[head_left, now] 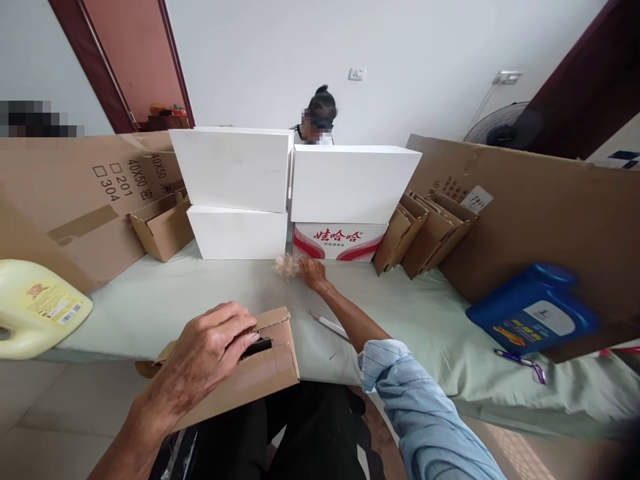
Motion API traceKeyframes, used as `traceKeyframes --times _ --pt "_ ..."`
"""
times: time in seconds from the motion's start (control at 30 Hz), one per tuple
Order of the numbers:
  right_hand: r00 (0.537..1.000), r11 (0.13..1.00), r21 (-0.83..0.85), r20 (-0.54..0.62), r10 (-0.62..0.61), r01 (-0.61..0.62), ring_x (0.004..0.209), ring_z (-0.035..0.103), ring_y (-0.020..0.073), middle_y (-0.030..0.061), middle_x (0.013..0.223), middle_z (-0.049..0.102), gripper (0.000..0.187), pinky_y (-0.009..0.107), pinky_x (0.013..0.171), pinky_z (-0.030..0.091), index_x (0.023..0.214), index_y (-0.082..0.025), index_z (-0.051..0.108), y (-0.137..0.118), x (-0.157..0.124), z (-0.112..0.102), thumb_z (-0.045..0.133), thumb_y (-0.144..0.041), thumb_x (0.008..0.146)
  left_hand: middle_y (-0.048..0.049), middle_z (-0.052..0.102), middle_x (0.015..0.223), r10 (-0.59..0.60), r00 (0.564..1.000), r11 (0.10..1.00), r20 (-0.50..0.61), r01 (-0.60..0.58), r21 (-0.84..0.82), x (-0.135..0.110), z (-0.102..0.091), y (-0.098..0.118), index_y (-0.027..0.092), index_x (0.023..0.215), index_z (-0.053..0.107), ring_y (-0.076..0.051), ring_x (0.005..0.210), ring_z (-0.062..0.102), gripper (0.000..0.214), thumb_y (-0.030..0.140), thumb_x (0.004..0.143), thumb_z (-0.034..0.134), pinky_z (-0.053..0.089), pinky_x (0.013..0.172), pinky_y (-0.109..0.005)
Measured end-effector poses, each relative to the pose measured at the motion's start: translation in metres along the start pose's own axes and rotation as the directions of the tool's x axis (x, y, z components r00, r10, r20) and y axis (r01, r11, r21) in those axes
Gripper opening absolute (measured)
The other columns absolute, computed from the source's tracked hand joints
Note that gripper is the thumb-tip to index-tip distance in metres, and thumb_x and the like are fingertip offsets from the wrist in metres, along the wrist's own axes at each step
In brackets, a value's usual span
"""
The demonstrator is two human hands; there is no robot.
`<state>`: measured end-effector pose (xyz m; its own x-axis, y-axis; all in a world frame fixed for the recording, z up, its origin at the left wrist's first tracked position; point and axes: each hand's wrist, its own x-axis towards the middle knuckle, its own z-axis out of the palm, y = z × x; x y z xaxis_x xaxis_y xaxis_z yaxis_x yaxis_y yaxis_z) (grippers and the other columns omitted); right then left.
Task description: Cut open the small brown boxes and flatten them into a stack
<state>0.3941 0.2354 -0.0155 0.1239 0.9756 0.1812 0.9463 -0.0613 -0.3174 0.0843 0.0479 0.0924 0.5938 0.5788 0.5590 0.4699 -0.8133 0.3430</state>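
Note:
An opened cardboard box (260, 377) lies tilted at the near edge of the table, over my lap. My left hand (210, 347) curls over its open top, with thumb and fingers closed at the rim. Beside the thumb, a black object (260, 347) shows inside the box; its kind is hidden. Farther forward, my right hand (313, 274) pinches a crumpled wad of clear plastic (287, 266) above the cloth, just in front of the white boxes. A slim white tool with a thin tip (330, 325) lies by my right forearm.
White boxes (230, 170) are stacked at the back, with a red-and-white printed carton (341, 241) among them. Small cardboard boxes (163, 227) lean against large cardboard panels on both sides. A yellow jug (43, 310), a blue bottle (537, 310) and a purple pen (523, 362) flank me. A person (320, 120) is behind.

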Motion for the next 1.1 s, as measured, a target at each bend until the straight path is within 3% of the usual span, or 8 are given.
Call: traceKeyframes --times 0.17,0.3,0.37,0.47,0.67,0.83,0.93,1.1 --pt "0.983 0.988 0.129 -0.172 -0.068 0.091 0.110 0.068 0.0243 0.0144 0.129 0.075 0.030 0.031 0.088 0.050 0.118 -0.016 0.076 -0.011 -0.022 -0.036 0.048 -0.017 0.108 -0.0039 0.078 0.100 -0.037 0.999 0.999 0.032 0.038 -0.016 0.008 -0.004 -0.004 0.023 0.103 0.077 -0.017 0.082 0.073 0.023 0.024 0.111 0.056 0.055 0.075 -0.030" --pt "0.904 0.915 0.248 -0.371 -0.214 0.319 0.107 0.067 0.0208 0.0107 0.117 0.073 0.032 0.034 0.092 0.054 0.108 -0.020 0.073 -0.037 -0.086 -0.074 0.042 -0.024 0.112 -0.0046 0.079 0.095 -0.057 0.995 0.998 0.080 0.057 -0.001 0.015 -0.008 -0.006 0.023 0.101 0.080 -0.019 0.079 0.073 0.024 0.028 0.110 0.058 0.055 0.074 -0.031" --pt "0.714 0.705 0.324 -0.597 -0.365 0.631 0.093 0.067 0.0213 0.0082 0.099 0.072 0.029 0.036 0.085 0.055 0.097 -0.021 0.072 -0.053 -0.134 -0.095 0.048 -0.027 0.113 -0.0052 0.078 0.091 -0.074 0.991 0.997 0.110 0.076 -0.012 0.020 -0.011 -0.005 0.024 0.100 0.081 -0.021 0.079 0.072 0.025 0.028 0.109 0.059 0.055 0.074 -0.031" --pt "0.529 0.468 0.258 -0.531 -0.662 0.845 0.086 0.066 0.0207 0.0069 0.097 0.074 0.020 0.036 0.080 0.054 0.102 -0.023 0.072 -0.075 -0.196 -0.118 0.056 -0.029 0.112 -0.0056 0.077 0.089 -0.091 0.983 0.995 0.157 0.096 -0.026 0.027 -0.016 -0.004 0.024 0.101 0.082 -0.022 0.081 0.072 0.028 0.025 0.108 0.055 0.055 0.077 -0.031" --pt "0.586 0.581 0.086 -0.188 -0.788 0.809 0.112 0.064 0.0293 0.0149 0.122 0.074 0.041 0.043 0.092 0.051 0.136 -0.017 0.064 -0.088 -0.222 -0.113 0.070 -0.046 0.107 -0.0065 0.080 0.110 -0.019 0.987 1.000 0.161 0.017 0.016 0.028 -0.032 -0.010 0.024 0.121 0.077 -0.022 0.097 0.075 0.035 0.010 0.103 0.049 0.058 0.087 -0.031" --pt "0.589 0.603 0.054 -0.296 -0.752 0.796 0.098 0.060 0.0260 0.0111 0.110 0.073 0.023 0.039 0.082 0.046 0.116 -0.020 0.064 -0.082 -0.228 -0.100 0.072 -0.039 0.106 -0.0089 0.080 0.117 0.017 0.994 0.996 0.105 -0.026 0.084 -0.006 -0.046 -0.024 0.021 0.103 0.080 -0.021 0.101 0.076 0.040 0.006 0.102 0.043 0.060 0.090 -0.033" --pt "0.517 0.544 0.040 -0.375 -0.769 0.838 0.086 0.056 0.0220 0.0056 0.096 0.071 0.007 0.036 0.077 0.043 0.105 -0.022 0.062 -0.083 -0.247 -0.097 0.065 -0.026 0.110 -0.0083 0.080 0.125 -0.028 0.996 0.998 0.080 0.023 0.059 -0.028 -0.052 -0.030 0.024 0.116 0.083 -0.022 0.109 0.077 0.040 0.010 0.104 0.047 0.062 0.097 -0.035" --pt "0.468 0.504 0.026 -0.413 -0.781 0.863 0.076 0.055 0.0188 0.0016 0.083 0.067 0.022 0.035 0.072 0.043 0.094 -0.023 0.059 -0.077 -0.272 -0.096 0.059 -0.005 0.106 -0.0096 0.072 0.145 -0.149 0.986 0.978 0.068 0.137 0.154 -0.053 -0.060 -0.027 0.029 0.138 0.076 -0.028 0.131 0.069 0.039 0.024 0.107 0.053 0.057 0.112 -0.046"
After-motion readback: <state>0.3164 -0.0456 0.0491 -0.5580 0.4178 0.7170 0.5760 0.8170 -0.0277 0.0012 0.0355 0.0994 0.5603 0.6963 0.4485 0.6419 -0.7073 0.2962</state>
